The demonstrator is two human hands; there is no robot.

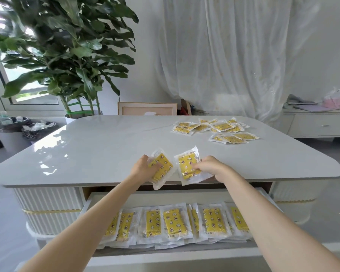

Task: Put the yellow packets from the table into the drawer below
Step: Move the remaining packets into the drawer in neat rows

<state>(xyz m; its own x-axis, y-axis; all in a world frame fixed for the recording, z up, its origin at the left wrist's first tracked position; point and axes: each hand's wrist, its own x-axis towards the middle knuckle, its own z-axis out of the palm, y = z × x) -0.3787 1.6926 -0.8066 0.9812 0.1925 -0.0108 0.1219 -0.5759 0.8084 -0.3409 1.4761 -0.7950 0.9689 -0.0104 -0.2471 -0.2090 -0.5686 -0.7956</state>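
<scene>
Left hand (143, 169): arm extended, grip pinching left packet (162, 167) above bench (106, 146) edge.
Right hand (210, 165): arm extended, grip pinching right packet (188, 163).

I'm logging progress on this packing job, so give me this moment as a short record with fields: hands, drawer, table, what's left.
left hand: left hand grips a yellow packet above the table's near edge
right hand: right hand grips another yellow packet beside it
drawer: drawer pulled open below, with a row of packets lying flat, overlapping
table: white table, glossy top
left to move: loose pile of packets at the far right of the table
status: task partly done
</scene>
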